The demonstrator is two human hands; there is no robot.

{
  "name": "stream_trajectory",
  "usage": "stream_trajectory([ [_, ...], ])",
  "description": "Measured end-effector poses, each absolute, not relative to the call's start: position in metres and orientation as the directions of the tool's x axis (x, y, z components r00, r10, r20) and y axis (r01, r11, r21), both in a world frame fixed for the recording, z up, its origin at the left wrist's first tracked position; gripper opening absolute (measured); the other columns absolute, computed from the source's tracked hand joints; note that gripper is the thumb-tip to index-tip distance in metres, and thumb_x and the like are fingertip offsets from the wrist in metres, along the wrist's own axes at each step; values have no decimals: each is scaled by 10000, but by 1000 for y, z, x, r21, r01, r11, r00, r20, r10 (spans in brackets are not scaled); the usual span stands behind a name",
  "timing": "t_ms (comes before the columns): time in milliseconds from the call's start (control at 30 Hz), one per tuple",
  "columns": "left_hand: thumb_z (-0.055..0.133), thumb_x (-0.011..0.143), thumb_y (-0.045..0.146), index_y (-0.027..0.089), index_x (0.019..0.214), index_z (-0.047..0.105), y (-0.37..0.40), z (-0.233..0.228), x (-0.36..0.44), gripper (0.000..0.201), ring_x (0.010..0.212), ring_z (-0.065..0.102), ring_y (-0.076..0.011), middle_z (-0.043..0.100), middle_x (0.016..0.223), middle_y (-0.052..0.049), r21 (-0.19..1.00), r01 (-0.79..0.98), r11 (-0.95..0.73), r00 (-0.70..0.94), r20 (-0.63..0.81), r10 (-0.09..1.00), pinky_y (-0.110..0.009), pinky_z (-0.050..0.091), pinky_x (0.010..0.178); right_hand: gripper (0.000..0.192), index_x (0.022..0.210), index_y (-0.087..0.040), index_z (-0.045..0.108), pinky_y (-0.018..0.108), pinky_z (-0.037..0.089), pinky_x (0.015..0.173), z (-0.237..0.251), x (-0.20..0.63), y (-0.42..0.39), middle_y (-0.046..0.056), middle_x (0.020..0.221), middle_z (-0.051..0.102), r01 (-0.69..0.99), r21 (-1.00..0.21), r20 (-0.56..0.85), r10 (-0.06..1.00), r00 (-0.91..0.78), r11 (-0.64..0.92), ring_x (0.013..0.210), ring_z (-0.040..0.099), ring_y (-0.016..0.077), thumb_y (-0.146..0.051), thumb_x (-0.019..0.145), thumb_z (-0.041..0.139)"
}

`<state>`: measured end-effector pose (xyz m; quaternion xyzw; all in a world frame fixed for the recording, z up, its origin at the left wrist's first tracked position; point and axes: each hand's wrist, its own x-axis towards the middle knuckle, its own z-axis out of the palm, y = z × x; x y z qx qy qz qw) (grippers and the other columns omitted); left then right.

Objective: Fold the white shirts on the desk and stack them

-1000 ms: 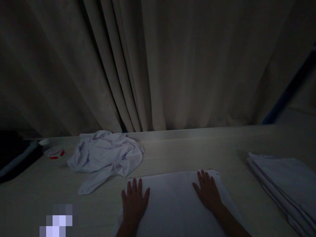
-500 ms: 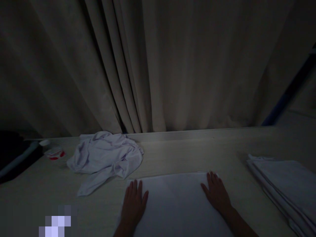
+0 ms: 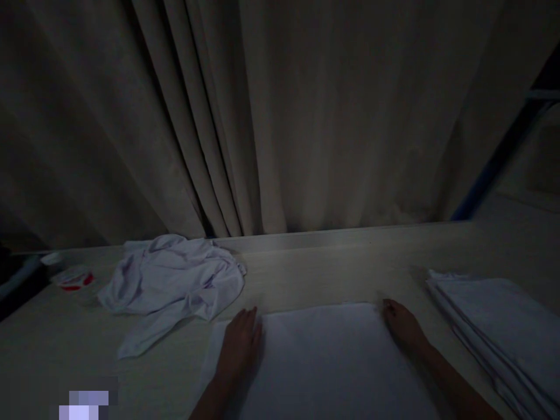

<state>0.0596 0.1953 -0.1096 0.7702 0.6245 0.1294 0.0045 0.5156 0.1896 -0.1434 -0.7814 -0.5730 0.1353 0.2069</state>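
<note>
A white folded cloth (image 3: 324,356) lies flat and smooth before me, its near end beyond the bottom of the view. My left hand (image 3: 240,344) is over its far left part, fingers bent and a little apart, with nothing visible in them. At the far right corner is my right hand (image 3: 401,324), just outside the cloth's side edge. Its fingers curl under and are slightly blurred, so whether they touch or grip the edge is hidden.
A crumpled white cloth (image 3: 175,277) lies at the back left. Beside it stands a clear container with red marks (image 3: 76,280), near dark items (image 3: 21,286). Right of me is a stack of folded white cloths (image 3: 494,315). A beige curtain (image 3: 306,116) hangs behind the pale surface.
Both hands were flat on the cloth with fingers spread; now their fingers are bent. My right hand has moved outward to the right, off the cloth's top. The view has turned slightly right.
</note>
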Motion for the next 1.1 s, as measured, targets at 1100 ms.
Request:
stream_trajectory([
  [1100, 373, 820, 245, 168, 990, 586, 236, -97, 329, 284, 928, 604, -272, 684, 983, -123, 410, 726, -552, 591, 38, 806, -457, 428, 816, 115, 841, -145, 651, 317, 490, 736, -93, 472, 304, 11, 829, 690, 896, -435, -502, 801, -325, 91, 763, 618, 139, -179, 731, 653],
])
